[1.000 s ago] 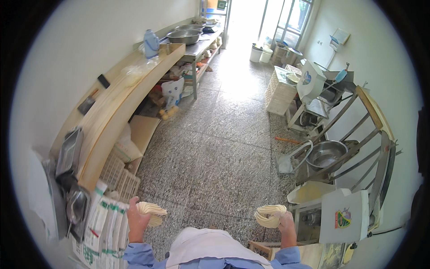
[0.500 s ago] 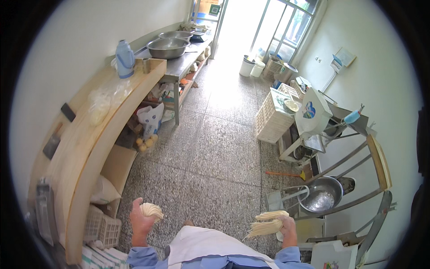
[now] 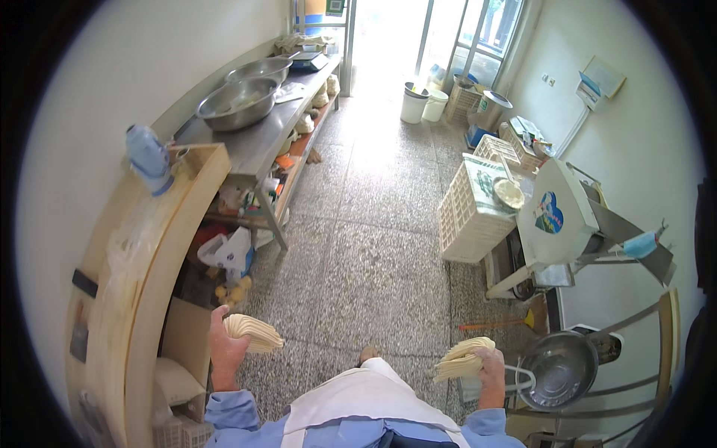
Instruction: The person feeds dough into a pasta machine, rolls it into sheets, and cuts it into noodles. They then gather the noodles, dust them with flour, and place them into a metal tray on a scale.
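Observation:
My left hand (image 3: pixel 226 349) is closed round one end of a folded bundle of pale fresh noodles (image 3: pixel 255 334), whose strands fan out to the right. In my right hand (image 3: pixel 491 375) is a second bundle of noodles (image 3: pixel 461 358), gripped at its right end, with its strands pointing left. Both bundles are held up in front of me, well apart, over the speckled floor. Between my arms hangs a white apron (image 3: pixel 357 403), and the tip of one shoe (image 3: pixel 368 352) shows past it.
A wooden-edged counter (image 3: pixel 138 299) runs along my left, with a blue thermos (image 3: pixel 149 159) on it. Beyond stands a metal table with steel basins (image 3: pixel 237 103). At right are white crates (image 3: pixel 478 213), a white machine (image 3: pixel 556 213), a broom (image 3: pixel 515 322) and a steel bowl (image 3: pixel 556 371).
The room's furniture has shifted nearer in the view, as I have moved forward. Both hands still hold their noodles, and the right bundle's strands hang closer together.

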Demonstrator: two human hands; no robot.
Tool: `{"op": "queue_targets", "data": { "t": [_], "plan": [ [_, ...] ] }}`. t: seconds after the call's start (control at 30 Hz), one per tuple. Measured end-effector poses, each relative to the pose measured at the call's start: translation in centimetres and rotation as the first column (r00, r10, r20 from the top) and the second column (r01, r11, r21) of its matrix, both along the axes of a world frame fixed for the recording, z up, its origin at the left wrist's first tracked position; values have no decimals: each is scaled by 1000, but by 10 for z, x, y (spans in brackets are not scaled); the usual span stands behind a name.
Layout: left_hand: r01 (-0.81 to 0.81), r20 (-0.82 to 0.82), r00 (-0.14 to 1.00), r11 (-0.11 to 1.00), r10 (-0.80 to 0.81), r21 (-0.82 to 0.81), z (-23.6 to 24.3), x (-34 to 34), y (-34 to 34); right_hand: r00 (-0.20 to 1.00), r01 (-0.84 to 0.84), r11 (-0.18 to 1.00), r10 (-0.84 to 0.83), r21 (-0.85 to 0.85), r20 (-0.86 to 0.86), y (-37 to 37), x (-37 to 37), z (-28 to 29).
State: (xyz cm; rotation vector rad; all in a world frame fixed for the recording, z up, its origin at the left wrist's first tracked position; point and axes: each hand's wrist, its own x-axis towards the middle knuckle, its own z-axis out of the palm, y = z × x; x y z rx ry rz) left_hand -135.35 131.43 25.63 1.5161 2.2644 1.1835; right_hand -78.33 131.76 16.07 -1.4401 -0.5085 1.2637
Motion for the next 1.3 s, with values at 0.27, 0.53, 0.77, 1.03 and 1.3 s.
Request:
{"op": "queue_targets", "data": {
  "t": [0.27,0.53,0.77,1.03,1.3],
  "plan": [
    [-61,-24,998,996,59,-66,31,22,221,990,-138,990,139,-9,25,273,6,32],
    [-6,8,1000,1000,6,0,3,-8,464,996,-43,999,41,-20,-77,526,-7,15],
    [28,153,988,999,-21,-40,26,-26,682,993,92,990,-99,-104,-59,714,-7,19],
    [-66,71,996,996,62,54,3,-19,931,997,4,997,-10,-81,-70,950,14,-6],
    [-271,192,940,960,280,-75,41,14,1152,983,-179,982,176,-65,-58,1232,10,14]
  ]
}}
